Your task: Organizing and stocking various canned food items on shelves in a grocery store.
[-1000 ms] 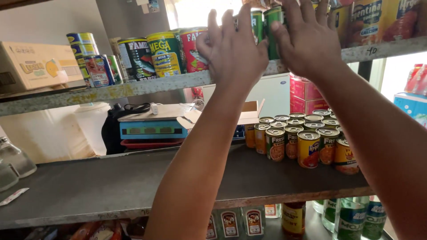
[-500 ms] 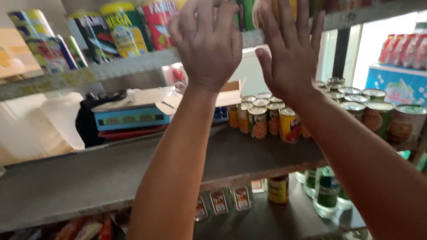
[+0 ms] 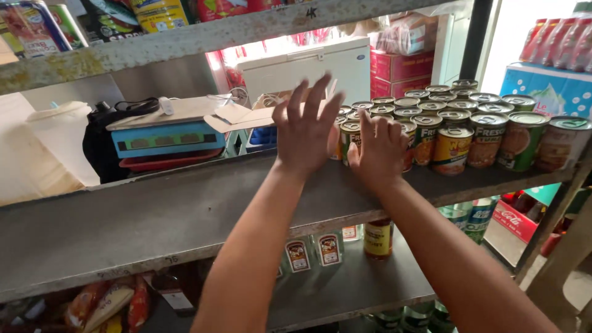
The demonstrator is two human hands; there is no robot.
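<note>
Shelves fill the view, and from the left come a pale plastic container (image 3: 52,148), a black bag (image 3: 102,145) and a blue tray (image 3: 166,139) stacked on a red one, all at the back of the grey middle shelf (image 3: 123,216). Cardboard flaps (image 3: 237,117) lie over the tray's right end, with a white chest freezer (image 3: 308,65) behind them.

The left hand (image 3: 305,132) comes next. Its forearm rises from the bottom edge and slants up toward the cans; the palm faces away, fingers spread wide and pointing up, holding nothing. It hovers just in front of the leftmost cans, and whether it touches them cannot be told.

Just beside it the right hand (image 3: 379,151) sits lower, its arm entering from the lower right corner. Its fingers are loosely spread and lie against a can (image 3: 350,137) with a yellow and red label, which shows between the two hands. That can stands upright, long axis vertical, lid up, label toward the camera, at the left front corner of the group.

To the right the other cans (image 3: 468,126) stand upright in rows on the same shelf, lids up, touching one another. Beyond them sits a blue carton (image 3: 549,89) with red bottles (image 3: 555,43) on top. On the lower shelf stand small bottles (image 3: 311,250) and a jar (image 3: 377,237).
</note>
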